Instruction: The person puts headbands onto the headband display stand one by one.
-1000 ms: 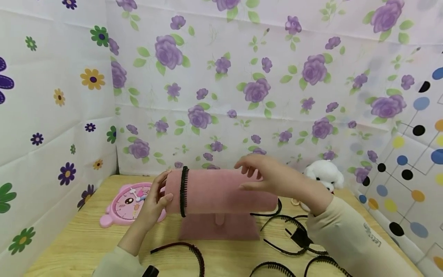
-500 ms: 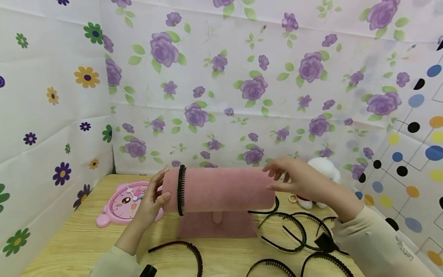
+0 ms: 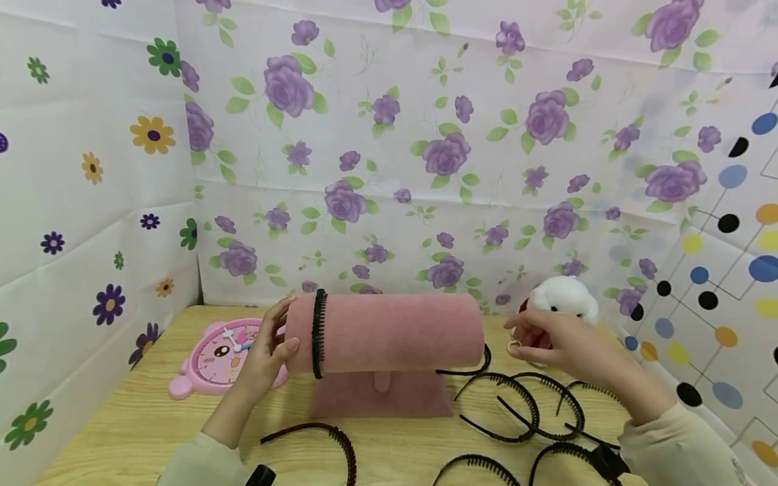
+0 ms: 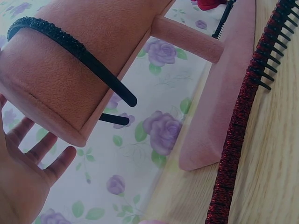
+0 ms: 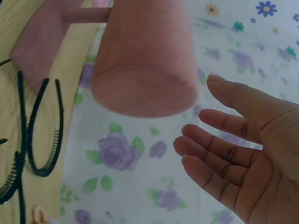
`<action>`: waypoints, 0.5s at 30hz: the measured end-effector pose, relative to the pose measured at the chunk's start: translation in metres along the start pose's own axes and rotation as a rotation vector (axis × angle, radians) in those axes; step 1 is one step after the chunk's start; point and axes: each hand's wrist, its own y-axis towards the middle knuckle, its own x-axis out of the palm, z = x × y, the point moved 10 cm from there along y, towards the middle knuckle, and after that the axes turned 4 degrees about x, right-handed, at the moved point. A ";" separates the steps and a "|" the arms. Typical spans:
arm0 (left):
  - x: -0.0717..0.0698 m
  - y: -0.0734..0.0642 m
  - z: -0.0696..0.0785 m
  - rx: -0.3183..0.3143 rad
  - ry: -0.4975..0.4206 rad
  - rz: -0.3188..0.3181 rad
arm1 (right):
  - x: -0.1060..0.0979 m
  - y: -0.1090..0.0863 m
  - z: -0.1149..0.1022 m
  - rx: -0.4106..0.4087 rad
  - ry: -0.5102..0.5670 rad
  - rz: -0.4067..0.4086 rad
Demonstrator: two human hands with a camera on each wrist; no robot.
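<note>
A pink velvety headband stand (image 3: 389, 331), a padded roll on a flat base, carries one black beaded headband (image 3: 319, 334) near its left end. My left hand (image 3: 270, 344) is at that end, thumb over the front. In the left wrist view, its relaxed fingers (image 4: 58, 163) spread beside the roll's end. My right hand (image 3: 559, 341) hovers to the right of the stand. In the right wrist view, its loosely bent fingers (image 5: 210, 154) hold nothing and lie apart from the roll's right end.
Several black toothed headbands (image 3: 535, 412) lie right of the stand on the wooden table (image 3: 389, 452). A dark red headband (image 3: 340, 439) lies in front. A pink toy clock (image 3: 219, 354) sits at left, and a white plush dog (image 3: 562, 297) behind my right hand.
My right hand has moved right and down, from over the roll's right part to beyond its end. The left hand keeps its place at the left end.
</note>
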 end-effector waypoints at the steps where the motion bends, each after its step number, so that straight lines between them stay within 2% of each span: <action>1: 0.000 0.000 0.000 0.002 -0.001 0.000 | 0.002 -0.002 0.006 0.008 0.011 0.001; 9: 0.001 0.001 0.002 -0.010 -0.019 -0.005 | 0.015 -0.014 0.045 0.002 0.080 0.014; 15: 0.002 0.000 0.002 0.000 -0.021 -0.002 | 0.027 -0.023 0.080 0.069 0.077 0.002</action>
